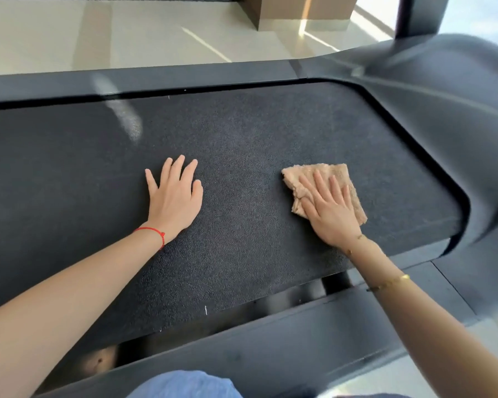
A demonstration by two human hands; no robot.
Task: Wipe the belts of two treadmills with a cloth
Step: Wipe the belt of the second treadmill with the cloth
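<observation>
The belt (pixel 242 156) — dark, grainy — runs lengthwise left to right, its right end under the motor cover (pixel 443 90); pale tiled floor (pixel 69 33) beyond. The left hand (pixel 174 198) lies flat, holding nothing; the right hand (pixel 329 209) presses straight fingers on the folded tan cloth (pixel 325 175) near that right end.

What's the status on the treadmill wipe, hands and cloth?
Left hand flat on the belt, bare. Right hand pressing the tan cloth flat near the motor-cover end. Nothing else on the belt.
</observation>
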